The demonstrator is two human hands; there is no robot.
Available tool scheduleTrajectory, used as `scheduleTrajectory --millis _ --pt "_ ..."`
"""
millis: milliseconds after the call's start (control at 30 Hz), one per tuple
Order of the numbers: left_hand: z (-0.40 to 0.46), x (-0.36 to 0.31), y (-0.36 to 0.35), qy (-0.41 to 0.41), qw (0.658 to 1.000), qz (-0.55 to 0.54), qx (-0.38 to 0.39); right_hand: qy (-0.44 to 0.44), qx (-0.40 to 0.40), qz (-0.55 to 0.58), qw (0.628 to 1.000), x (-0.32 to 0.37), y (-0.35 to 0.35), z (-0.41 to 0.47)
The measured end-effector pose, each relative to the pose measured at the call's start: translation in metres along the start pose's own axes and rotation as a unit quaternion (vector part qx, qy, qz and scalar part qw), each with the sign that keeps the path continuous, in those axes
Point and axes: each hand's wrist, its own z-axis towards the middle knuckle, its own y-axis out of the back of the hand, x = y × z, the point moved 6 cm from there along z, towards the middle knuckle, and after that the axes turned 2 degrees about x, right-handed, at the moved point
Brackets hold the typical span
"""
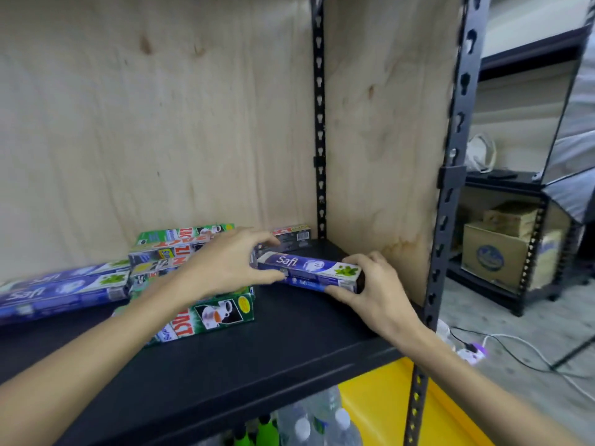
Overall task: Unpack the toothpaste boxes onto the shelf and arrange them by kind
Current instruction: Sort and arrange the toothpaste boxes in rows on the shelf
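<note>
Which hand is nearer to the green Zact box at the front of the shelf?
Left. The left hand hovers just above the green Zact box; the right hand is further right.

A stockroom: slotted metal racking [450, 175], stored cartons [492, 252], bottled water [322, 420].

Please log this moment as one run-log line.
both hands: left hand, right hand grip blue Safi box | on shelf | green boxes behind
</note>
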Motion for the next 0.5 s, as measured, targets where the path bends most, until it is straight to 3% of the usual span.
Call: scheduleTrajectory --millis 133,500 --pt "-0.025 -0.021 -0.007 -0.026 1.0 -0.017 0.005 -0.005 -0.001 0.003 1.0 0.001 0.033 -0.049" --pt "-0.083 -0.059 -0.022 -0.098 0.993 0.06 0.026 0.004 0.069 0.011 0.998 0.013 0.076 -0.118"
